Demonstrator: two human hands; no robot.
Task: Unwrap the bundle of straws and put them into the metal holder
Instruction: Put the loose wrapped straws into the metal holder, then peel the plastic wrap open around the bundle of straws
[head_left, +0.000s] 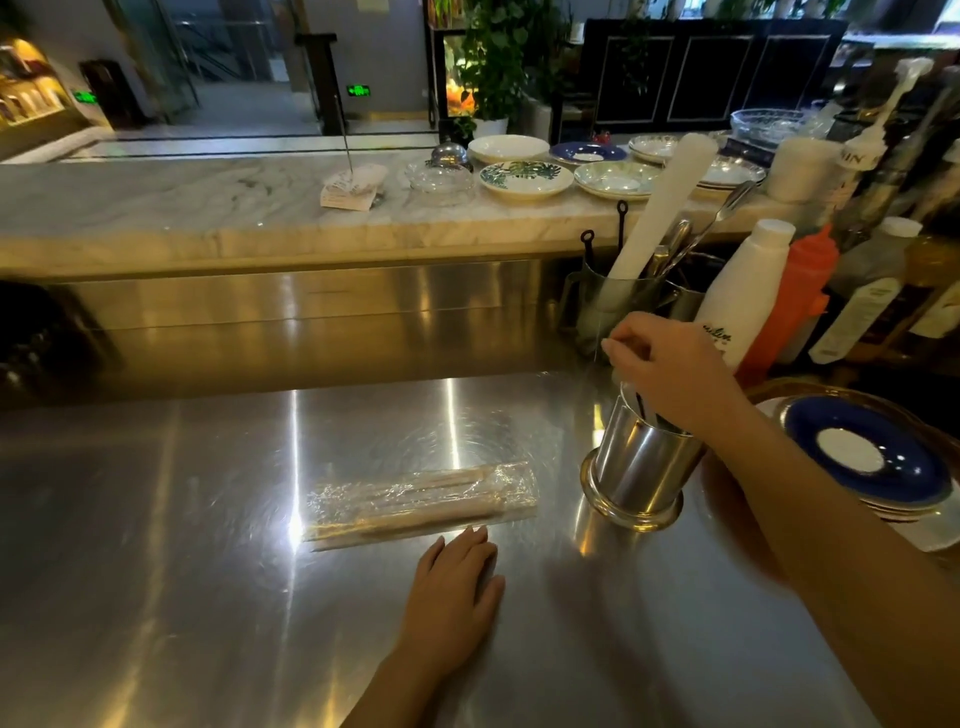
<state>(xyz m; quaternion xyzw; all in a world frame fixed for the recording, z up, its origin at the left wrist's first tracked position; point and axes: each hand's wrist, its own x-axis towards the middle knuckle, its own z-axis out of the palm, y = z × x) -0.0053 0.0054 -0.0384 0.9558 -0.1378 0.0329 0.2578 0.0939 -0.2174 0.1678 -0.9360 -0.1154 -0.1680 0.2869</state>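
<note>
Bench (208, 519): steel, reflective. Bundle (421, 501): straws in clear film, still wrapped, lay flat at mid-bench, just beyond the left fingertips. Left hand (457, 587): flat, palm down on the bench, fingers extended, grip holding nothing. Holder (641, 467): metal cylinder, upright, right of the bundle and apart from it, with dark stems inside. Right hand (665, 374): above the holder's mouth, fingers curled down; whether the grip held anything could not be told. Blue plate (867, 452): right of the holder.
</note>
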